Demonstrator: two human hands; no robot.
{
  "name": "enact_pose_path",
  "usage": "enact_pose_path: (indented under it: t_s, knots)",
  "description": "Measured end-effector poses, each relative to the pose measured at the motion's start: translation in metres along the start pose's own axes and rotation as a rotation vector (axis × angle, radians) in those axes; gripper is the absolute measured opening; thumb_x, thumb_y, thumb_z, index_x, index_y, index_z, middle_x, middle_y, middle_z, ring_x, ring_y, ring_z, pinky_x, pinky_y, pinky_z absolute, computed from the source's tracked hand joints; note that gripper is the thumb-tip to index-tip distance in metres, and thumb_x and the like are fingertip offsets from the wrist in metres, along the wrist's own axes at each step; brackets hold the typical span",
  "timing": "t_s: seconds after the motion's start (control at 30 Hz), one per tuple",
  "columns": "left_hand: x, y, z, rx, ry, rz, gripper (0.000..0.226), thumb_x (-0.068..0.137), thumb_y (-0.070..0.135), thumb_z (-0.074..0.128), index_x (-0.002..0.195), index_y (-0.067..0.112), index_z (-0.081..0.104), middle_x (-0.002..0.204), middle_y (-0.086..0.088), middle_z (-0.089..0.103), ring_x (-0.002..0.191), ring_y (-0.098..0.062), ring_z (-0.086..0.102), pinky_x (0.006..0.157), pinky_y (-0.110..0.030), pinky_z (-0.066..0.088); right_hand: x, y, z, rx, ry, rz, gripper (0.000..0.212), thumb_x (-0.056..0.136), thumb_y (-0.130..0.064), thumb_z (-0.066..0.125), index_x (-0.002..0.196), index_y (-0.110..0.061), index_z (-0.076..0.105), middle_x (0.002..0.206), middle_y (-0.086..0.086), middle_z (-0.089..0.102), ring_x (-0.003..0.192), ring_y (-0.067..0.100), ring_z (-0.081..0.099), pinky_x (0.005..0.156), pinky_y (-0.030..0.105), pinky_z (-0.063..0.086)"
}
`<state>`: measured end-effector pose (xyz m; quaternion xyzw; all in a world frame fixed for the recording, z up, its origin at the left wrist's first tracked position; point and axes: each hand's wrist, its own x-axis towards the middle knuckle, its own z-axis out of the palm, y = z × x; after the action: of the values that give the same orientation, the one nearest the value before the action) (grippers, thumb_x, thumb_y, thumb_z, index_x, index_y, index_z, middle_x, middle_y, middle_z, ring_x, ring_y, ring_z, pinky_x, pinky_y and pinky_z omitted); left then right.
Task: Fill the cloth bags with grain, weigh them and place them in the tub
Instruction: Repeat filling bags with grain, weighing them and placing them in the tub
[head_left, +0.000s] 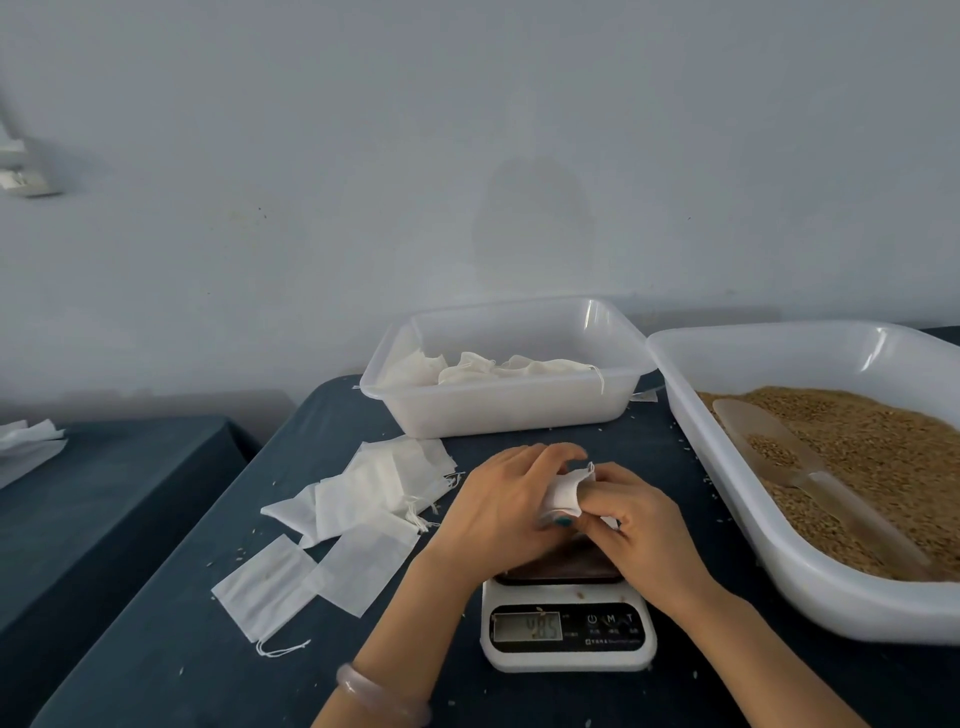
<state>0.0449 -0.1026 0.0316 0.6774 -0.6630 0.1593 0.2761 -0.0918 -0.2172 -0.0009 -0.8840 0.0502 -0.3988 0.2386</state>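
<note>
Over the platform of a small white kitchen scale (569, 631), both hands hold one white cloth bag (565, 491). My left hand (501, 506) curls round its left side. My right hand (641, 519) grips its right side, with fingers pushed into the cloth. The scale's display is lit. Behind the hands stands a clear plastic tub (498, 410) holding several filled bags. To the right, a big white tray (831, 592) holds brown grain (878, 452), and a clear scoop (779, 452) lies in the grain. Several flat empty bags (358, 509) lie to the left.
The table wears a dark blue cloth (171, 660) with stray grains scattered on it. A second dark table (104, 483) at the left carries some white cloth at its far edge. A pale wall rises close behind the tub.
</note>
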Motion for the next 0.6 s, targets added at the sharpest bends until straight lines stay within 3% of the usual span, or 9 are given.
enact_pose_path:
  t_s: [0.13, 0.27, 0.43, 0.6]
  knots:
    - [-0.0008, -0.0029, -0.0014, 0.012, 0.001, 0.011, 0.053, 0.074, 0.036, 0.070, 0.122, 0.018, 0.057, 0.115, 0.004, 0.065, 0.096, -0.018, 0.063, 0.081, -0.032, 0.052, 0.0025, -0.0069, -0.0018, -0.049, 0.015, -0.079, 0.023, 0.086, -0.048, 0.060, 0.095, -0.031, 0.074, 0.095, -0.022, 0.068, 0.101, -0.005, 0.056, 0.078, 0.011, 0.047]
    - [-0.0008, -0.0029, -0.0012, 0.037, 0.055, -0.005, 0.048, 0.070, 0.028, 0.080, 0.112, 0.014, 0.063, 0.103, 0.002, 0.065, 0.086, -0.017, 0.063, 0.068, -0.025, 0.048, 0.0020, -0.0066, -0.0035, -0.086, 0.076, -0.076, 0.032, 0.087, -0.052, 0.059, 0.096, -0.027, 0.077, 0.095, -0.022, 0.070, 0.099, 0.000, 0.057, 0.076, 0.020, 0.051]
    - [0.0002, -0.0019, -0.0038, 0.004, 0.107, -0.031, 0.036, 0.068, 0.025, 0.076, 0.098, 0.010, 0.066, 0.090, -0.001, 0.064, 0.076, -0.020, 0.061, 0.058, -0.027, 0.044, 0.0026, -0.0055, -0.0014, -0.153, 0.103, -0.088, 0.017, 0.081, -0.034, 0.075, 0.097, -0.028, 0.077, 0.095, -0.020, 0.069, 0.096, 0.004, 0.055, 0.072, 0.016, 0.047]
    - [0.0011, -0.0035, -0.0031, 0.049, 0.167, -0.022, 0.032, 0.073, 0.030, 0.081, 0.093, 0.008, 0.067, 0.085, -0.003, 0.066, 0.073, -0.021, 0.061, 0.062, -0.024, 0.040, 0.0021, -0.0035, -0.0018, -0.229, 0.134, -0.081, 0.024, 0.068, -0.023, 0.087, 0.090, -0.022, 0.078, 0.094, -0.017, 0.068, 0.095, 0.006, 0.055, 0.074, 0.014, 0.045]
